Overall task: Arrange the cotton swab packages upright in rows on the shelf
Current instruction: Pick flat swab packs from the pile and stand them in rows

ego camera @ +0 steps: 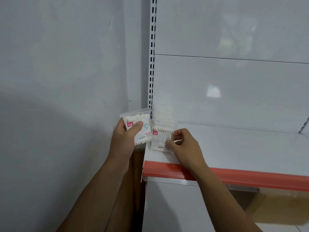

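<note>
My left hand [125,134] holds a clear bag of white cotton swabs [143,129] with a pink label, just left of the shelf's corner. On the white shelf [234,148], at its far left end, a row of several cotton swab packages [163,118] stands upright, running back toward the rear panel. My right hand [184,144] pinches the right edge of the front package [159,139] of that row, which stands upright facing me.
A red price strip [250,177] runs along the shelf's front edge. A slotted white upright [152,56] rises at the shelf's left side, next to a plain grey wall [58,72]. A lower shelf level shows at bottom right.
</note>
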Demonstrator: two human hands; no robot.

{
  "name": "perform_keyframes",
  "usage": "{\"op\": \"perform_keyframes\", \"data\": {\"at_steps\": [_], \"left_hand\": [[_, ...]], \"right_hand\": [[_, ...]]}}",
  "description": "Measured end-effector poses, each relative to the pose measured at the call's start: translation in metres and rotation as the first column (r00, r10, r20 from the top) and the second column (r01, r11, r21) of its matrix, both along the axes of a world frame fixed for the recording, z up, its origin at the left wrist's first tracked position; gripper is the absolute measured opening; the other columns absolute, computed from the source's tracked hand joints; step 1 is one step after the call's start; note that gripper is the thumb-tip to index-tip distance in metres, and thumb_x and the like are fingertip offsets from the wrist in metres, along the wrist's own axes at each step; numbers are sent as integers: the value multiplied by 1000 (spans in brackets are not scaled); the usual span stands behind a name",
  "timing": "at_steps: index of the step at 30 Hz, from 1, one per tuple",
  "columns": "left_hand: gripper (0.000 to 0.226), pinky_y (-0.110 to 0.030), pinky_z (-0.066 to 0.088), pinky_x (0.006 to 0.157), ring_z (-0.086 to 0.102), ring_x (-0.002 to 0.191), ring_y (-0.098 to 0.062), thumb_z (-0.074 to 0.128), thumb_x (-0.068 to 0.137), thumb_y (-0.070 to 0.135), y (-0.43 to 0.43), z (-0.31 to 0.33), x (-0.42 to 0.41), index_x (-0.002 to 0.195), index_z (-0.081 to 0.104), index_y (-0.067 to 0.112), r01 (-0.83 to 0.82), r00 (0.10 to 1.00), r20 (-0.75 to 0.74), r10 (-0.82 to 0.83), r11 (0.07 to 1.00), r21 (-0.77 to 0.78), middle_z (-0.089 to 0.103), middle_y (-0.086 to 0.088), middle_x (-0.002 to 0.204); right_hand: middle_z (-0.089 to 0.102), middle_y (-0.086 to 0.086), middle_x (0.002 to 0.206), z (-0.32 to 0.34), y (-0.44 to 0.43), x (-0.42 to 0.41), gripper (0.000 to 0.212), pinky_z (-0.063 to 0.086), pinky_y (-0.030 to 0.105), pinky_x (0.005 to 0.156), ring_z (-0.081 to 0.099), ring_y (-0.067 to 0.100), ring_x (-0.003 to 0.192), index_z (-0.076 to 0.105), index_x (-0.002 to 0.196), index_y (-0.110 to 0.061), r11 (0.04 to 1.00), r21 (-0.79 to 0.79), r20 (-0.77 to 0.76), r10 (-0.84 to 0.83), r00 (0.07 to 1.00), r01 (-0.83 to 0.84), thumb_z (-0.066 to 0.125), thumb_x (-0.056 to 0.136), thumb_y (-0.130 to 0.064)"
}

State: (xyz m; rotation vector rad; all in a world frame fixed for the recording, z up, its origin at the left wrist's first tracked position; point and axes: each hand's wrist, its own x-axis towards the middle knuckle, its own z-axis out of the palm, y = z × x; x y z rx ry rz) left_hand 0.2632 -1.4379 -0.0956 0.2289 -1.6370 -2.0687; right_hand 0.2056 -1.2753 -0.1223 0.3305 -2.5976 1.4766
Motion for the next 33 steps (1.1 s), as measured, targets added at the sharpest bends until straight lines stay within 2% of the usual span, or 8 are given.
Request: {"op": "perform_keyframes", "data": {"at_steps": [5,10,14,18,20,25,30,33], "left_hand": [[20,-24,58,63,75,89,-17,61,96,8,1,-4,-2,115,64,10,64,998,15,-64,998,-12,76,-4,105],[22,-42,59,85,73,98,-23,61,96,10,3,-5,-1,117,65,11,120,992,37,-119,992,-42,76,-5,108],[21,-44,58,88,73,101,-24,61,96,11,4,-3,1,116,66,12,165,986,41,-162,984,-73,75,-5,110],[18,-40,59,86,73,99,-24,60,96,9,5,-2,2,112,67,14,197,980,24,-195,977,-83,76,-6,107],[18,-38,60,84,73,97,-23,59,97,10,9,-2,4,112,67,17,234,972,31,-232,965,-115,76,-3,106],[16,-41,58,88,73,98,-23,61,97,12,21,-3,7,109,68,20,245,969,22,-245,952,-182,76,-4,105],[17,-38,60,84,73,99,-21,59,99,15,28,-3,11,109,65,27,274,961,23,-276,933,-232,75,1,106],[16,-40,59,87,72,99,-22,59,99,15,30,-3,14,110,65,25,282,958,21,-284,932,-230,75,0,105]], "right_hand": [[65,-11,102,0,2,-7,21,45,28,73,63,8,85,53,104,-23,998,42,-21,-45,999,46,67,89,-30],[62,-8,115,-4,1,-13,34,48,30,77,63,11,90,53,113,-23,995,82,-19,-48,999,49,71,85,-32],[52,-13,124,-1,3,1,54,48,29,91,53,9,110,50,130,-25,993,-73,-199,-110,974,97,75,83,-34],[63,-20,110,18,5,24,34,48,10,74,59,-2,97,57,118,-33,966,-248,-237,13,971,-73,71,87,-35],[67,-17,98,21,4,28,27,48,8,70,61,-4,90,61,111,-33,962,-219,-193,124,973,-166,71,86,-38],[64,-14,84,21,6,30,15,45,7,67,59,-3,78,61,92,-29,966,-200,-208,123,970,-165,73,86,-33],[62,-13,90,18,10,34,23,56,29,77,63,12,87,59,101,-24,968,-206,-182,104,978,-142,72,86,-35],[63,-12,87,19,13,37,21,56,31,74,64,14,83,58,97,-26,964,-233,-174,87,981,-127,73,85,-35]]}}
